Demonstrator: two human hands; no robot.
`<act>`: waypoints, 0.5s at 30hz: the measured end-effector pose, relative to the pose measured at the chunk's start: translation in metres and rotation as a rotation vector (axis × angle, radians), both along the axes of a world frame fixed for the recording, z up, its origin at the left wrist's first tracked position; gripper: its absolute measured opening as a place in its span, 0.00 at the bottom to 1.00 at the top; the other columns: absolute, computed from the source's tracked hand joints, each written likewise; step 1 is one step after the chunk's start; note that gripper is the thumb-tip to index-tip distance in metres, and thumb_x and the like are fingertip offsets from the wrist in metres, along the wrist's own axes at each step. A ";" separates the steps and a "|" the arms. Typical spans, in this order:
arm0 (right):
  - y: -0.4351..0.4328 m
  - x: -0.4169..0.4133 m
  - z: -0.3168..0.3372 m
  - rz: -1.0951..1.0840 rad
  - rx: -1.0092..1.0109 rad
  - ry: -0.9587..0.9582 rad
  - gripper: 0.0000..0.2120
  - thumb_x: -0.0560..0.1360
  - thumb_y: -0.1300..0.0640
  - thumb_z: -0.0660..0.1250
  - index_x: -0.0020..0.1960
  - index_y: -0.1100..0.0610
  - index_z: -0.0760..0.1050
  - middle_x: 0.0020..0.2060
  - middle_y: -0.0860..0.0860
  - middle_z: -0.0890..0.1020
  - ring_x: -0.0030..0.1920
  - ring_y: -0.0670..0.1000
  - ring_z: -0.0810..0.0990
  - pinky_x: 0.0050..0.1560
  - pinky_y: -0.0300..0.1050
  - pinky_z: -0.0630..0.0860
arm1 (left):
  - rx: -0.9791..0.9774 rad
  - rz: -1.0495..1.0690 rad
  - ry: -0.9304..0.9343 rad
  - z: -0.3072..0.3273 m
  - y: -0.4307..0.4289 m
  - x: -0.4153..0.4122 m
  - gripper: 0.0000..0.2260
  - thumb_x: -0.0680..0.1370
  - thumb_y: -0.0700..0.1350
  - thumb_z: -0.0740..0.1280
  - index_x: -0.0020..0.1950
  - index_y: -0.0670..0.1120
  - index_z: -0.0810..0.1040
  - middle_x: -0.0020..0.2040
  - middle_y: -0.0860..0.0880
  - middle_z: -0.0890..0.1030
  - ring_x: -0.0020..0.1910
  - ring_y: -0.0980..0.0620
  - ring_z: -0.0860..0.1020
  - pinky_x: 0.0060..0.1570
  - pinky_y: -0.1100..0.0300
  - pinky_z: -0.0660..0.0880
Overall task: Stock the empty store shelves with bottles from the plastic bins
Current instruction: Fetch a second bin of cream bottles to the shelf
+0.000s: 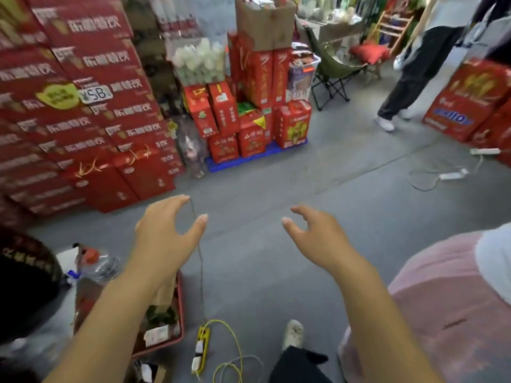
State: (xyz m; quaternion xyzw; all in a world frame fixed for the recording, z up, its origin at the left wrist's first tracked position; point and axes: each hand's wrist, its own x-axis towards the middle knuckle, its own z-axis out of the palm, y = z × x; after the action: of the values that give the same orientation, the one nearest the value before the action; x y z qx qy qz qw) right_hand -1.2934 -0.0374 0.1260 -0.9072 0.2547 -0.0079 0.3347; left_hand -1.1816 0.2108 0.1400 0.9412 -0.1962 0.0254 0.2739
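Nearest, at the lower left and partly behind the left forearm, sits a red plastic bin (pixel 181 308). Its contents are blurred, and just beyond its far corner lies a clear bottle (pixel 102 268) with an orange-red cap. That is the only bottle I can make out close by. A yellow power strip (pixel 203 342) lies on the grey floor (pixel 262 272) beside the bin, and the person's shoe (pixel 293 331) is just right of it. Above these, the left hand (pixel 168 233) and right hand (pixel 315 233) hover side by side. Each has its fingers loosely curved and its thumb spread away, and neither holds anything. A thin cord (pixel 201 272) runs from the strip past the left hand, apparently along the floor. Farther off, stacked red cartons (pixel 91 120) line the left side and a blue pallet (pixel 257 154) carries red gift boxes. A green folding chair (pixel 331 70) stands behind it, and another person (pixel 420 64) walks at the far right. No empty shelf is in view. I judge this as the gap between loads, with both hands free to fetch. The next move calls for turning down and left to the bin and closing a hand round a bottle's body.
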 end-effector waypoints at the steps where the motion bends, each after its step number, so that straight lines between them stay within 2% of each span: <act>1: -0.009 0.021 0.000 0.022 0.005 -0.003 0.23 0.80 0.45 0.65 0.71 0.54 0.74 0.67 0.53 0.79 0.69 0.53 0.75 0.65 0.43 0.69 | -0.005 0.040 0.008 -0.002 -0.004 0.012 0.26 0.77 0.59 0.68 0.69 0.44 0.76 0.68 0.46 0.77 0.69 0.46 0.72 0.70 0.48 0.67; 5: -0.044 0.102 -0.003 0.139 0.009 0.005 0.23 0.80 0.44 0.65 0.71 0.53 0.73 0.66 0.52 0.80 0.67 0.52 0.76 0.64 0.44 0.69 | -0.038 0.188 0.019 -0.006 -0.028 0.057 0.25 0.77 0.57 0.70 0.70 0.46 0.75 0.69 0.48 0.76 0.70 0.47 0.71 0.70 0.50 0.65; 10: -0.084 0.185 -0.015 0.227 0.024 0.040 0.23 0.80 0.44 0.65 0.72 0.53 0.73 0.67 0.51 0.78 0.68 0.52 0.75 0.67 0.48 0.71 | -0.049 0.300 0.057 -0.015 -0.058 0.123 0.25 0.78 0.57 0.68 0.71 0.48 0.73 0.70 0.49 0.75 0.71 0.49 0.69 0.71 0.47 0.66; 15: -0.120 0.255 -0.028 0.276 0.019 0.106 0.25 0.79 0.42 0.65 0.74 0.51 0.70 0.67 0.50 0.78 0.67 0.52 0.76 0.66 0.51 0.73 | -0.061 0.390 0.168 -0.037 -0.081 0.179 0.26 0.77 0.58 0.68 0.72 0.49 0.72 0.71 0.50 0.74 0.72 0.50 0.68 0.71 0.49 0.66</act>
State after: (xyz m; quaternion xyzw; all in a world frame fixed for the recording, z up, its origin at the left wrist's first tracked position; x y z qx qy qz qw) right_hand -1.0380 -0.1578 0.0979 -0.9296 0.1451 0.0883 0.3271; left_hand -1.0026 0.1297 0.1035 0.9514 0.0139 0.0054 0.3076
